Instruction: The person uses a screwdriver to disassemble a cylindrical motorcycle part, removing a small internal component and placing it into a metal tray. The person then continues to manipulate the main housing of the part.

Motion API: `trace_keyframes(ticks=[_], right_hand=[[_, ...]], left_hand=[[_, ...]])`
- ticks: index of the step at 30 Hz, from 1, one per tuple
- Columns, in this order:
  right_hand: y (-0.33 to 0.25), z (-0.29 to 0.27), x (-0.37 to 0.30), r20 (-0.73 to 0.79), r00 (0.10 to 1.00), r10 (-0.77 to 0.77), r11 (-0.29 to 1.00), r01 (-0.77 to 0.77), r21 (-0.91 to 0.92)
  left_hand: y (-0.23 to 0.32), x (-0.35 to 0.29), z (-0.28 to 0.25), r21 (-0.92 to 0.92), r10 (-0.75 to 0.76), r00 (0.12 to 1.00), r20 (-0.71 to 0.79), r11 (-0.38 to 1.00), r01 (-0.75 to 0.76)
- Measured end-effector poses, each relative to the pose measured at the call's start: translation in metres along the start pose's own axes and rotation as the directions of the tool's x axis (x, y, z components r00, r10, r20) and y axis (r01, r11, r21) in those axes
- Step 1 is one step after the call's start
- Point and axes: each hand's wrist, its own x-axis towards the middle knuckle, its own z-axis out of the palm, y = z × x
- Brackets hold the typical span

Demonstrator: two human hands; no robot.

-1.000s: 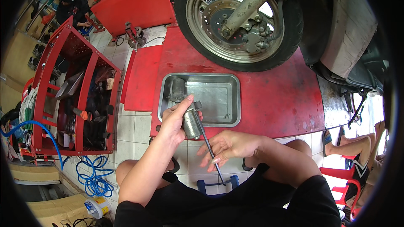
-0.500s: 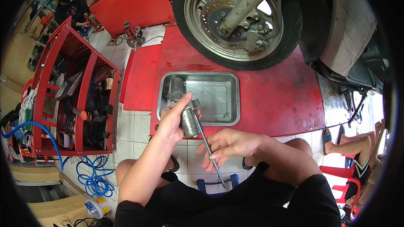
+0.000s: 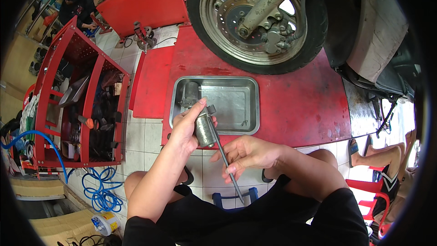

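Grey metal cyl. (image 3: 204, 130) at ctr of frame, in L hand (image 3: 183, 128), fingers wrapped round it; long axis near vert., btm tipped slightly R. Thin rod (image 3: 226, 160) runs alongside, slanting to lower ctr; R hand (image 3: 251, 153), part-curled, pinches it loosely, nearer its low end.

Slim rod (image 3: 220, 146) lower at its tip, farther below hands (image 3: 250, 154)
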Motion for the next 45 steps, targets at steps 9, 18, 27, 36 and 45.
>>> trace_keyframes(ticks=[9,18,27,36,45], right_hand=[[-0.003,0.008,0.000,-0.022,1.000,-0.017,0.999,0.018,0.039],[0.008,-0.012,0.007,-0.064,0.996,0.055,0.942,-0.073,-0.328],[0.002,-0.002,0.001,-0.046,0.999,0.017,0.998,-0.020,-0.061],[0.005,0.001,0.005,-0.044,0.999,-0.026,0.988,0.032,0.152],[0.006,-0.011,0.007,-0.086,0.994,0.067,0.968,-0.086,-0.234]], left_hand=[[0.005,-0.005,0.005,-0.063,0.005,1.000,0.007,0.998,-0.005],[0.005,-0.002,0.002,-0.086,-0.027,1.000,0.005,0.996,0.028],[0.005,-0.001,0.003,-0.094,-0.048,0.999,-0.002,0.994,0.047],[0.005,0.001,0.001,-0.111,-0.046,0.999,0.001,0.993,0.046],[0.003,0.000,0.002,-0.105,-0.052,0.999,-0.012,0.993,0.050]])
